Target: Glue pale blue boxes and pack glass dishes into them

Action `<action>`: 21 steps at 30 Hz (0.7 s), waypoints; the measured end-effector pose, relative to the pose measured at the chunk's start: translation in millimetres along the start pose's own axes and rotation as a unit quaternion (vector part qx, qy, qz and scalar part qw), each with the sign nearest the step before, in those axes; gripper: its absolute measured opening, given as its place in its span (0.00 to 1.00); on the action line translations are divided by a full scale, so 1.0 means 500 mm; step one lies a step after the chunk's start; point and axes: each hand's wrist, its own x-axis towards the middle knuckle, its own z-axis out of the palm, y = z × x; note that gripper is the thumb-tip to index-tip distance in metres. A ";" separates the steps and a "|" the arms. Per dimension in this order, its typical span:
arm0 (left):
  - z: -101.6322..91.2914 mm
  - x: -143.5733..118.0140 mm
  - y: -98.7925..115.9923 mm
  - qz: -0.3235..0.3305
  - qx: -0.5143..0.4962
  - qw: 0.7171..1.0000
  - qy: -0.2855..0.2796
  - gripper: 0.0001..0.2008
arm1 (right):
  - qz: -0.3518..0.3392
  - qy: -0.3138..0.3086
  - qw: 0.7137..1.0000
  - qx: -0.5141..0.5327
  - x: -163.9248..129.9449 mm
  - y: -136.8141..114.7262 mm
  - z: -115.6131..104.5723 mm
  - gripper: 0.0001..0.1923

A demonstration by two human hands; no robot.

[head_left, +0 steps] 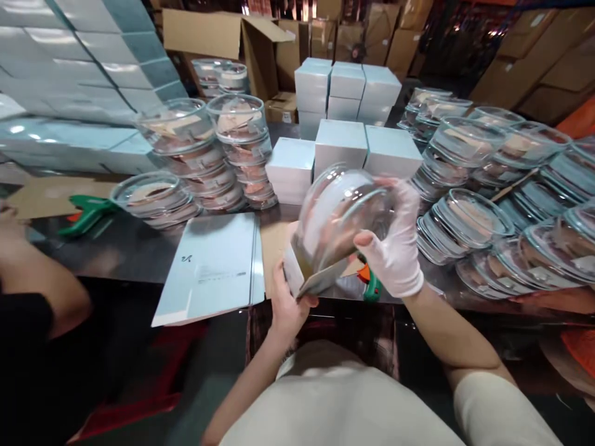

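Note:
My left hand (pixel 289 303) is bare and wraps round the lower end of an open carton (pixel 320 279), held tilted above the table's front edge. Clear glass bowls (pixel 334 210), nested and blurred by motion, stand partly inside that carton. On their right side rests my right hand (pixel 395 241), in a white glove with the thumb tip bare, thumb and fingers curved round the glass. How many bowls are nested is too blurred to tell. Flattened pale-blue cartons (pixel 214 263) lie to the left of my hands. Just behind the carton is a green and orange tool (pixel 370 285).
Stacked glass bowls stand left (pixel 242 142) and right (pixel 469 223). Pale-blue boxes (pixel 341 145) are piled straight ahead, more boxes (pixel 83 56) at far left. Another green tool (pixel 88 214) lies near a co-worker's arm (pixel 46 279). An open brown carton (pixel 204 34) is behind.

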 end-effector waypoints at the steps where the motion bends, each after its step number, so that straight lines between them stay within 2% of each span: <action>1: 0.005 -0.003 -0.010 -0.029 -0.039 0.999 -0.007 0.51 | -0.017 -0.044 0.999 -0.007 -0.007 0.003 0.000 0.40; 3: 0.013 -0.010 -0.030 -0.056 -0.093 0.994 -0.007 0.51 | -0.054 -0.135 0.989 0.000 -0.026 0.024 -0.012 0.38; 4: 0.016 -0.014 -0.040 -0.059 -0.108 0.992 0.006 0.51 | -0.055 -0.156 0.986 0.017 -0.037 0.041 -0.020 0.38; 5: 0.017 -0.017 -0.049 -0.059 -0.115 0.991 0.025 0.50 | -0.040 -0.135 0.989 0.040 -0.049 0.061 -0.026 0.37; 8: 0.013 -0.025 -0.072 -0.025 -0.099 0.990 0.094 0.45 | 0.045 0.018 0.993 0.110 -0.097 0.118 -0.025 0.28; 9: 0.010 -0.026 -0.077 0.001 -0.096 0.990 0.100 0.40 | 0.061 0.030 0.990 0.126 -0.116 0.131 -0.015 0.30; 10: 0.005 -0.028 -0.081 0.032 -0.101 0.990 0.093 0.34 | 0.061 0.004 0.988 0.144 -0.134 0.139 -0.002 0.33; 12: -0.004 -0.032 -0.086 0.087 -0.127 0.986 0.067 0.26 | 0.043 -0.104 0.977 0.181 -0.168 0.139 0.036 0.42; 13: -0.008 -0.033 -0.085 0.101 -0.137 0.984 0.052 0.25 | 0.049 -0.141 0.969 0.195 -0.182 0.132 0.058 0.43; 14: -0.010 -0.035 -0.084 0.104 -0.140 0.984 0.040 0.24 | 0.075 -0.149 0.964 0.205 -0.194 0.121 0.080 0.42; 15: -0.012 -0.035 -0.081 0.097 -0.140 0.985 0.041 0.23 | 0.120 -0.126 0.961 0.213 -0.203 0.107 0.101 0.38; 18: -0.014 -0.032 -0.071 0.050 -0.133 0.987 0.071 0.24 | 0.252 0.031 0.939 0.232 -0.217 0.066 0.151 0.26; 19: -0.016 -0.029 -0.070 0.045 -0.124 0.988 0.079 0.25 | 0.270 0.075 0.928 0.244 -0.218 0.057 0.158 0.27; 21: -0.026 -0.023 -0.070 0.064 -0.083 0.992 0.064 0.25 | 0.288 0.112 0.911 0.274 -0.218 0.055 0.152 0.33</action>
